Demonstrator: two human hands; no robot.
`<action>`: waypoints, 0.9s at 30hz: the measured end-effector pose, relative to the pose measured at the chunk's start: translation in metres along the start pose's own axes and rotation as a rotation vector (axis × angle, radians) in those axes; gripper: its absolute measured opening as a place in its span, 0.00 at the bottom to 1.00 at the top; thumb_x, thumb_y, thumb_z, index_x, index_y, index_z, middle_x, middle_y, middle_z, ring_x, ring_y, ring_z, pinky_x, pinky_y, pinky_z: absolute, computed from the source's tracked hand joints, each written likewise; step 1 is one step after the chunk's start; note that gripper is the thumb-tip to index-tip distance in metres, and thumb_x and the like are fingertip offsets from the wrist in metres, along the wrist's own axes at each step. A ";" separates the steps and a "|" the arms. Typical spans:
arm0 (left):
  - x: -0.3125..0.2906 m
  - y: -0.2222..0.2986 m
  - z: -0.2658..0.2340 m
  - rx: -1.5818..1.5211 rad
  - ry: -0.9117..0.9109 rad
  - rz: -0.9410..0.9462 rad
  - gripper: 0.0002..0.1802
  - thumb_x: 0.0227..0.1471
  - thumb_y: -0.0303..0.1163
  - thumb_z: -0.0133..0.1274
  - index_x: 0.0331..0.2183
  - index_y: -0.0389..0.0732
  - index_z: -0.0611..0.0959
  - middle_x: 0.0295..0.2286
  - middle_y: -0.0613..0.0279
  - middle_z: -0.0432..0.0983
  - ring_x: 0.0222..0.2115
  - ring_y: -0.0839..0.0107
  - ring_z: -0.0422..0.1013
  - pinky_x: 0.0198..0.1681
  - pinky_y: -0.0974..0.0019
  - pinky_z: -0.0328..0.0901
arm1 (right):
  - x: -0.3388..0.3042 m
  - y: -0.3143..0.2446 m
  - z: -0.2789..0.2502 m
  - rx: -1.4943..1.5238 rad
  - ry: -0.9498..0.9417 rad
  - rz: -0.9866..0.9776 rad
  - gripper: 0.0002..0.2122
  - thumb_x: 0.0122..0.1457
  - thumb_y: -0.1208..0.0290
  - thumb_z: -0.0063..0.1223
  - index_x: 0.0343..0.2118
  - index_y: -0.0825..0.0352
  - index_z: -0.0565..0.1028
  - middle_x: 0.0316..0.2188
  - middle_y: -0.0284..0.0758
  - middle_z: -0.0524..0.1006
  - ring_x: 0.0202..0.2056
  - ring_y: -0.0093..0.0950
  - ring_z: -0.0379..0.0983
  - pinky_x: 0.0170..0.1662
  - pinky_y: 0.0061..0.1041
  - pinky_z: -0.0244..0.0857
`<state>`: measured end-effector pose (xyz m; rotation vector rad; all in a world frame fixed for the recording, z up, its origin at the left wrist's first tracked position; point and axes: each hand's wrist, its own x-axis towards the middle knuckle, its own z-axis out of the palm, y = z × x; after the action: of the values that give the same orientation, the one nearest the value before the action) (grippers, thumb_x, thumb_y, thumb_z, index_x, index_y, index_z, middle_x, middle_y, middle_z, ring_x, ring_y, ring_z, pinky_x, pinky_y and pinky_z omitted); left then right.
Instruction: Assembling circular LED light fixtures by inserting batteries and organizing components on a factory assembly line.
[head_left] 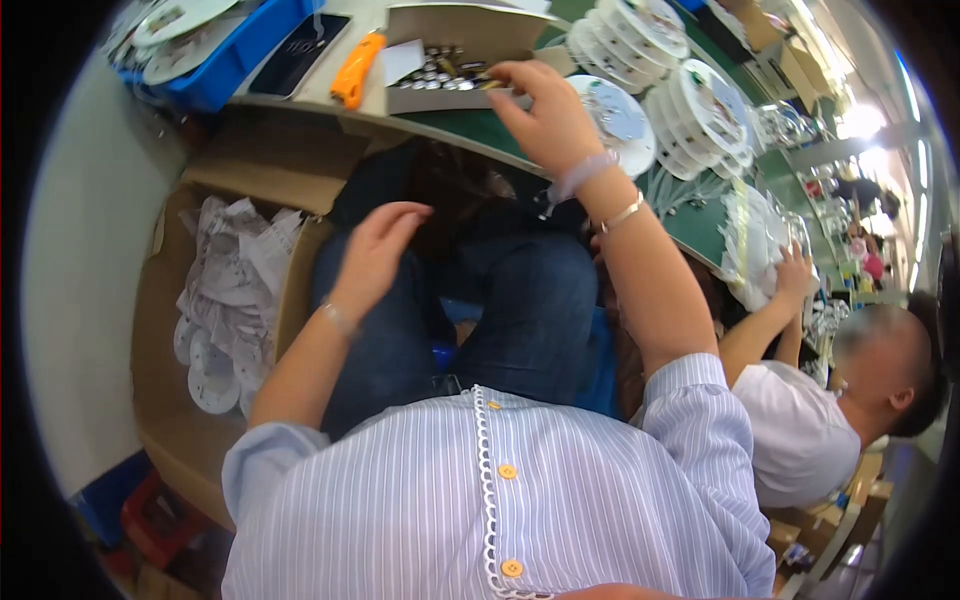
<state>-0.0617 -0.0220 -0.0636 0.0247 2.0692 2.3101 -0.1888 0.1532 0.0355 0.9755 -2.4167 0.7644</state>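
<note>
Right hand reaches into the small box of metal parts

The right hand (545, 115) is at the far bench (700, 225), its fingers (515, 72) bent over the small box (455, 75) of shiny parts; I cannot tell if they hold one. It looks like a picking step; next needs a careful pinch. The left hand (375, 255) hangs open over the lap, holding nothing.

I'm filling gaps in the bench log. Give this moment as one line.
right hand reaching into small parts box | left hand open over lap, empty | white discs stacked beside | orange cutter on bench
</note>
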 end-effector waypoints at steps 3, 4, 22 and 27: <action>-0.042 -0.001 -0.074 0.052 0.447 0.104 0.07 0.48 0.27 0.41 0.29 0.37 0.74 0.29 0.65 0.70 0.33 0.78 0.64 0.39 0.76 0.57 | 0.025 0.019 0.028 -0.077 -0.236 0.234 0.12 0.46 0.68 0.46 0.34 0.68 0.70 0.29 0.40 0.72 0.31 0.27 0.69 0.36 0.23 0.61; -0.057 -0.019 -0.116 0.141 0.600 0.151 0.07 0.48 0.27 0.41 0.30 0.36 0.73 0.29 0.65 0.70 0.32 0.78 0.64 0.39 0.76 0.57 | 0.035 0.021 0.028 -0.092 -0.373 0.343 0.13 0.46 0.68 0.47 0.35 0.68 0.70 0.31 0.41 0.72 0.32 0.26 0.68 0.37 0.23 0.61; -0.241 -0.252 -0.243 0.193 0.516 -1.241 0.29 0.36 0.49 0.46 0.37 0.36 0.73 0.37 0.48 0.68 0.39 0.56 0.64 0.40 0.63 0.59 | 0.058 0.056 0.018 0.141 -0.734 0.418 0.17 0.47 0.76 0.43 0.43 0.69 0.65 0.39 0.34 0.69 0.40 0.22 0.64 0.44 0.18 0.55; -0.305 -0.353 -0.295 0.202 0.749 -1.239 0.20 0.39 0.44 0.48 0.29 0.37 0.75 0.24 0.60 0.71 0.22 0.68 0.68 0.24 0.68 0.63 | 0.062 0.073 0.046 0.168 -0.716 0.369 0.18 0.46 0.81 0.44 0.43 0.70 0.65 0.40 0.35 0.69 0.40 0.21 0.65 0.44 0.17 0.56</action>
<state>0.2386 -0.2888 -0.4422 -1.7387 1.6057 1.3479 -0.2910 0.1372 0.0114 0.9989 -3.2632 0.8547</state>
